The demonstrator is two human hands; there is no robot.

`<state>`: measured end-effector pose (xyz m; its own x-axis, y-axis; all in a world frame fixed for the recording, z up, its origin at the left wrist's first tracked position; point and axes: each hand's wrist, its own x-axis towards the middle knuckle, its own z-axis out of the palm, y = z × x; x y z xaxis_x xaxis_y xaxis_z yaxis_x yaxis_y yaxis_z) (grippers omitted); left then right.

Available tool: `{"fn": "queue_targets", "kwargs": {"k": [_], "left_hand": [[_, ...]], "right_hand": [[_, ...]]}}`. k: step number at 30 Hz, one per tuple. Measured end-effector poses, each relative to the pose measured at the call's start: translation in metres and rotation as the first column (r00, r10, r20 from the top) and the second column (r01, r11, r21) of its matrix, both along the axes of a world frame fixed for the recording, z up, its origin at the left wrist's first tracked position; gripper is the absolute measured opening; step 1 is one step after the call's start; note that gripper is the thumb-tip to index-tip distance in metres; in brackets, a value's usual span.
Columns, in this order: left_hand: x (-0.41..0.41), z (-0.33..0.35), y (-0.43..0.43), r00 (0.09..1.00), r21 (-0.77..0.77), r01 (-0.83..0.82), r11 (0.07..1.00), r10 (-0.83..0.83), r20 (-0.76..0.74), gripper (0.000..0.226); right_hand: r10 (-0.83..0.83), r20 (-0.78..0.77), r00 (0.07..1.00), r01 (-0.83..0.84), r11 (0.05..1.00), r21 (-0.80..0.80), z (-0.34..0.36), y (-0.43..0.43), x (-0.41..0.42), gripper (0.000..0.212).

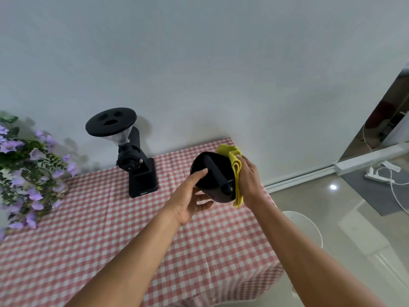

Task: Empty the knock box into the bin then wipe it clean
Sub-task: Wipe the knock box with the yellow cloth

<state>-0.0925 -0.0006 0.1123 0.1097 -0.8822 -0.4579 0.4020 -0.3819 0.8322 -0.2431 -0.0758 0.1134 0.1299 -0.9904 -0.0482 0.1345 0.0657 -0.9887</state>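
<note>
The black round knock box (215, 191) with its padded bar across the opening is held up above the checked table, tilted so its mouth faces me. My left hand (190, 197) grips it from the left and underneath, thumb on the rim. Pressed against the box's right outer side is a folded yellow cloth (235, 168), held there by my right hand (249, 179). The inside of the box looks dark; I cannot tell whether anything is in it.
A black coffee grinder (135, 160) stands at the back of the table with the red-and-white checked cloth (99, 229). Purple flowers (24, 171) fill the left side. A white round bin or stool (305, 227) sits on the tiled floor right of the table.
</note>
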Motion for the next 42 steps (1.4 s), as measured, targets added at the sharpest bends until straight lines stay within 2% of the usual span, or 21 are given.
{"fn": "queue_targets", "kwargs": {"k": [6,9,12,15,19,21,25,27,30,32,35,38,40,42], "left_hand": [[-0.008,0.003,-0.004,0.974,-0.025,-0.169,0.985,0.171,0.151,0.051],[-0.013,0.003,-0.004,0.931,-0.090,-0.306,0.948,0.318,0.178,0.032],[-0.020,0.002,-0.003,0.879,-0.231,-0.375,0.898,0.423,0.219,0.017],[-0.025,-0.001,-0.002,0.828,-0.358,-0.355,0.864,0.468,0.310,0.023],[-0.017,-0.002,-0.009,0.797,-0.292,-0.375,0.880,0.467,0.383,0.050],[-0.012,-0.006,-0.012,0.796,-0.260,-0.392,0.883,0.467,0.386,0.040],[-0.005,-0.007,-0.013,0.712,-0.329,-0.263,0.907,0.413,0.569,0.032],[0.000,-0.003,-0.014,0.645,-0.365,-0.178,0.914,0.388,0.658,0.030],[0.006,0.005,-0.017,0.552,-0.399,-0.076,0.914,0.372,0.747,0.029],[0.008,0.008,-0.019,0.516,-0.423,-0.068,0.903,0.395,0.760,0.030],[0.003,0.009,-0.022,0.534,-0.457,-0.164,0.874,0.468,0.704,0.030],[-0.002,-0.001,-0.023,0.567,-0.431,-0.307,0.848,0.527,0.633,0.032],[-0.003,-0.008,-0.021,0.586,-0.399,-0.362,0.842,0.539,0.605,0.032],[-0.002,-0.012,-0.017,0.595,-0.375,-0.338,0.863,0.505,0.626,0.032]], "right_hand": [[0.084,0.002,0.996,-0.084,0.996,-0.024,-0.009,0.019,0.004,0.028],[0.039,-0.053,0.998,-0.037,0.999,0.038,-0.014,0.019,0.007,0.031],[-0.042,-0.076,0.996,0.044,0.999,0.032,-0.020,0.016,0.009,0.033],[-0.121,-0.059,0.991,0.122,0.992,0.024,-0.024,0.013,0.008,0.034],[-0.114,-0.169,0.979,0.107,0.993,-0.051,-0.029,0.017,0.007,0.035],[-0.105,-0.233,0.967,0.085,0.992,-0.096,-0.032,0.019,0.008,0.038],[-0.081,-0.281,0.956,0.023,0.979,-0.203,-0.024,0.014,0.008,0.041],[-0.040,-0.404,0.914,-0.093,0.948,-0.304,-0.015,0.007,0.003,0.042],[0.001,-0.643,0.765,-0.306,0.880,-0.363,-0.006,-0.002,-0.007,0.045],[-0.036,-0.700,0.713,-0.336,0.859,-0.386,-0.004,-0.004,-0.009,0.047],[-0.065,-0.618,0.783,-0.245,0.882,-0.403,-0.003,-0.001,0.000,0.046],[-0.040,-0.446,0.894,-0.097,0.955,-0.279,-0.014,0.010,0.013,0.043],[-0.046,-0.390,0.920,-0.042,0.976,-0.214,-0.029,0.025,0.021,0.047],[-0.068,-0.394,0.917,-0.009,0.981,-0.192,-0.038,0.034,0.023,0.051]]}}
